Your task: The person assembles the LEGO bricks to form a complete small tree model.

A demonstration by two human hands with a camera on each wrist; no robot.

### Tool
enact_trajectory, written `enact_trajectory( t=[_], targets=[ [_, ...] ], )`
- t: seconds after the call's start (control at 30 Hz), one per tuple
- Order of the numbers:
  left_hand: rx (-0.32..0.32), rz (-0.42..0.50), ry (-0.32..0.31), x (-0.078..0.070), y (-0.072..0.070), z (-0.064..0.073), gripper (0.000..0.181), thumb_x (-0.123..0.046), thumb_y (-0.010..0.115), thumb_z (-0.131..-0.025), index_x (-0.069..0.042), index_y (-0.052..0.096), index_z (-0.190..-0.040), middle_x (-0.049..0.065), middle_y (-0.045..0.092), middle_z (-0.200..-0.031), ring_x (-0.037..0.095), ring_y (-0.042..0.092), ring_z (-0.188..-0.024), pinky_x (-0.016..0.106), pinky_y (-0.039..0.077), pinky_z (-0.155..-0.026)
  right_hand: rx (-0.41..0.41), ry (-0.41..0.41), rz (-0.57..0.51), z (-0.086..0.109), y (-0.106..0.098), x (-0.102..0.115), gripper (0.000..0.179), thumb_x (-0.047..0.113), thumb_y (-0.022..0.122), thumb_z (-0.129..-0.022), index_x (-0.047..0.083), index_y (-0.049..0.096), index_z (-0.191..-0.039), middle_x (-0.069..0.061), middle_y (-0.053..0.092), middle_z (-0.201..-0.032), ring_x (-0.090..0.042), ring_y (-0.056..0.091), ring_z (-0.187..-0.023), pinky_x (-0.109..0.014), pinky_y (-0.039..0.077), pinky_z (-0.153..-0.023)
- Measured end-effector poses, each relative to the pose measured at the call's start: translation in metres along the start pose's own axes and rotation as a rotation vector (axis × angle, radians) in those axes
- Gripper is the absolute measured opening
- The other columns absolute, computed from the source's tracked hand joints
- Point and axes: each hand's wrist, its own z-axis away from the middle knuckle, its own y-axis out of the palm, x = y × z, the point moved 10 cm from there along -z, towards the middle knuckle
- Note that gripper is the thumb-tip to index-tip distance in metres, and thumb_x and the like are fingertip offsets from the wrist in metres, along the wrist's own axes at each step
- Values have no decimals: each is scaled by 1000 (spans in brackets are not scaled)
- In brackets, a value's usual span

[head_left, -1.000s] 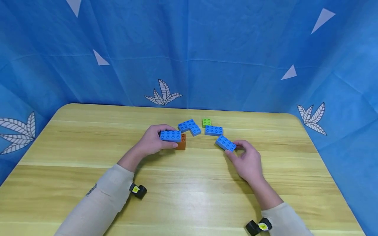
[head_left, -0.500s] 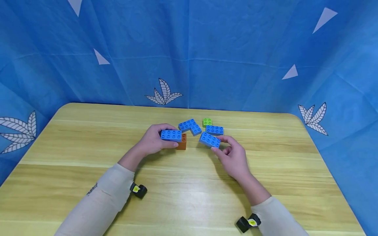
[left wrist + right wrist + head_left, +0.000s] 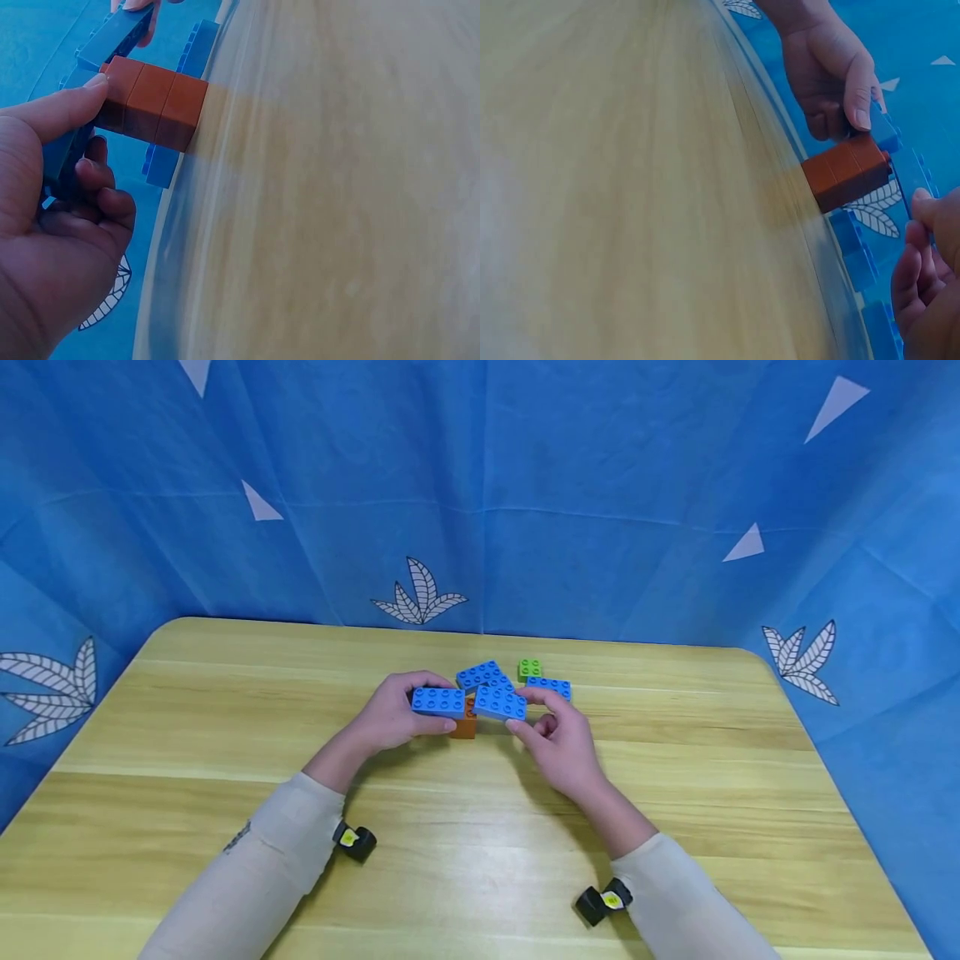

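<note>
A stack of orange-brown building bricks point(image 3: 154, 103) stands on the table, with a blue building brick point(image 3: 438, 703) on top, overhanging to the left. My left hand point(image 3: 386, 718) grips this blue brick between thumb and fingers, the thumb near the stack's upper edge. My right hand point(image 3: 564, 745) pinches a second blue building brick point(image 3: 500, 702) by its right end. That brick is held slightly tilted over the right part of the stack, its left end close to the first blue brick. Whether the second brick touches the stack's studs I cannot tell.
Behind the stack, blue bricks point(image 3: 477, 674) lie at an angle on the wooden table point(image 3: 480, 860). A small green brick point(image 3: 530, 669) and another blue brick point(image 3: 557, 687) lie to their right. A blue patterned curtain point(image 3: 600, 568) hangs behind the table's far edge.
My right hand has carried its blue brick leftward from the right side to over the orange-brown stack. My left hand has stayed in place, holding its blue brick.
</note>
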Motion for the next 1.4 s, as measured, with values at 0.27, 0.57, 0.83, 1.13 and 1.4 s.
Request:
enact_trajectory(
  t=[0.27, 0.57, 0.83, 1.13, 1.4],
  targets=[
    [6, -2, -3, -1, 1, 0, 46, -15, 87, -80, -14, 68, -122, 7, 60, -126, 29, 55, -110, 45, 45, -97, 27, -81, 15, -5, 5, 10, 39, 11, 74, -93, 12, 65, -130, -7, 62, -108, -21, 47, -56, -25, 38, -46],
    [-17, -19, -7, -6, 4, 1, 46, -32, 80, -87, -14, 66, -127, 7, 60, -123, 27, 57, -104, 44, 47, -90, 23, -112, 48, -6, 8, 12, 39, 10, 73, -93, 13, 66, -130, -4, 60, -111, -20, 49, -61, -26, 41, -49],
    [-122, -45, -115, -6, 5, -1, 44, -54, 75, -85, -16, 72, -106, 4, 62, -113, 26, 53, -99, 39, 47, -72, 23, -182, 95, -6, 11, 22, 38, 9, 72, -93, 10, 65, -131, -5, 60, -112, -18, 51, -63, -28, 45, -54],
    [-111, -17, -107, -6, 6, -5, 34, -45, 77, -86, -13, 71, -96, 8, 62, -99, 27, 53, -89, 38, 43, -68, 25, -181, 76, -8, 12, 21, 38, 8, 71, -94, 8, 64, -131, -7, 60, -110, -18, 53, -62, -28, 47, -54],
    [-139, -13, -112, -8, 6, -5, 31, -42, 77, -86, -12, 69, -91, 8, 61, -97, 27, 53, -86, 37, 42, -65, 20, -171, 50, -9, 12, 16, 38, 9, 71, -94, 11, 65, -132, -5, 60, -110, -19, 52, -60, -27, 45, -51]
  ],
)
